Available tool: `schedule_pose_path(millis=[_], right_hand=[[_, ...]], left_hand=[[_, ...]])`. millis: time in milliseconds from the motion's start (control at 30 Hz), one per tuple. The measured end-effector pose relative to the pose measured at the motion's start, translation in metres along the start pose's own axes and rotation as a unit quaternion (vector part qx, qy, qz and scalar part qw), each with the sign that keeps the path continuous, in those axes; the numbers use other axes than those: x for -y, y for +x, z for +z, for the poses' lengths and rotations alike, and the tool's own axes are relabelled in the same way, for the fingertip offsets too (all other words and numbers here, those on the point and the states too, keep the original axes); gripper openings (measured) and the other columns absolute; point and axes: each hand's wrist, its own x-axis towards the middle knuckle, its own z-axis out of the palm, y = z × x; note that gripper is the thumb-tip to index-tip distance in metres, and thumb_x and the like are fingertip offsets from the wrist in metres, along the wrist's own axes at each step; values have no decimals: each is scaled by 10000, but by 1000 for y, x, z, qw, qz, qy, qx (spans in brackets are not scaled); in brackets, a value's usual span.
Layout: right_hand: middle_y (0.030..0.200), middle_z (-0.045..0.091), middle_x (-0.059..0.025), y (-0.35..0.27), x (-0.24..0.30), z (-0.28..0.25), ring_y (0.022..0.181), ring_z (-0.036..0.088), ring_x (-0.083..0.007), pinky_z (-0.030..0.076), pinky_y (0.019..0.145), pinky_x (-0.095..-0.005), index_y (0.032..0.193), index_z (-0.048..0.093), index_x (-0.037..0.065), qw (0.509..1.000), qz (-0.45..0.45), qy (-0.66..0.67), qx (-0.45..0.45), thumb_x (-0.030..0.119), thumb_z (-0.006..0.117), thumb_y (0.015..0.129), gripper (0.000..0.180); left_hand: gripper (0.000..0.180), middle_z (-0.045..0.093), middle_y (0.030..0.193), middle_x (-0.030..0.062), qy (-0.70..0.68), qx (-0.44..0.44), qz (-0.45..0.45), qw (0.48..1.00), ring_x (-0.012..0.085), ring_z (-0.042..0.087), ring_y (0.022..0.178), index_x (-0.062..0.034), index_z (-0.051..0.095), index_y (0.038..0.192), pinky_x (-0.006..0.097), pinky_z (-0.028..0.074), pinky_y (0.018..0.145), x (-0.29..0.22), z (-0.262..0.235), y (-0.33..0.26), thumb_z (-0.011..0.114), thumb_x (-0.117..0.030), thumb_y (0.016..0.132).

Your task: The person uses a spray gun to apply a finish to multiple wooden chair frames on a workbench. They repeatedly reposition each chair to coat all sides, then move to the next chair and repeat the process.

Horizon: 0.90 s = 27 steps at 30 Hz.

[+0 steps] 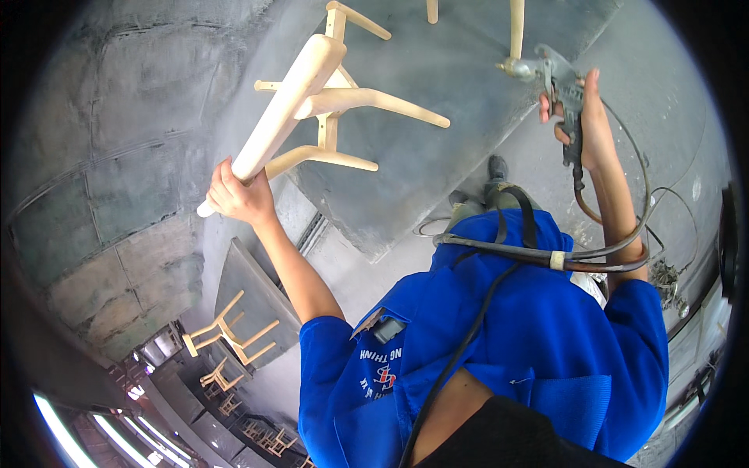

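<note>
My left hand [240,195] is closed around the lower end of a thick, pale bar on a wooden chair frame [292,101], which is held up and tilted. Its thinner legs and crosspieces stick out to the right. On the right, my right hand [597,129] wraps round the grip of a metal spray gun [568,105], with some fingers at the trigger area. The nozzle points left, toward the chair frame, and stands apart from it. A hose [633,249] runs from the gun, past my forearm and across my waist.
Beneath the chair frame lies a large grey panel [390,203]. More pale legs [517,27] show at the top edge. Another wooden frame [230,331] stands at lower left, with several behind it. A grey, stained wall [117,171] rises on the left. Thin hoses trail over the floor at right.
</note>
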Motion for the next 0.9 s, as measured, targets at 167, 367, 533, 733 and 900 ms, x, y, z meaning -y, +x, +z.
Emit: schedule_pose_path(millis=[167,367,533,733,900], right_hand=[[818,658,-72,-4,-41,-24,693,643,-116,373,417,-225,1050,609,21,995,44,-36,-79,692,283,1032,746],[826,660,-51,21,-64,-8,686,637,-95,379,416,-217,1173,623,28,993,66,-56,-84,615,325,1062,668],[849,646,-25,88,-62,60,663,576,-62,352,432,-199,1455,533,76,995,-86,-45,28,607,305,1070,695],[782,631,-16,175,-89,131,648,566,-52,353,434,-214,1336,614,64,998,-49,15,36,608,368,1058,658],[704,601,6,178,-145,97,594,551,-72,439,548,-244,1375,640,108,999,13,-46,-4,612,490,1020,635]], left_hand=[[586,730,1081,40,0,34,35,999,255,686,827,-124,651,1166,382,502,775,-46,-49,28,872,-168,625],[714,757,1095,88,43,149,-117,981,283,752,885,-140,700,1217,426,598,813,-49,-105,107,811,-112,512],[803,600,1413,89,137,141,-38,980,280,557,1293,-160,592,1394,556,368,1100,16,-64,162,836,-335,649],[1093,210,1616,342,175,70,-112,976,529,180,1502,-113,229,1617,729,164,1144,59,23,56,697,-683,811],[1168,-84,1609,401,-112,273,-260,920,566,-23,1505,-45,-19,1620,607,124,1226,-88,49,-143,780,-427,859]])
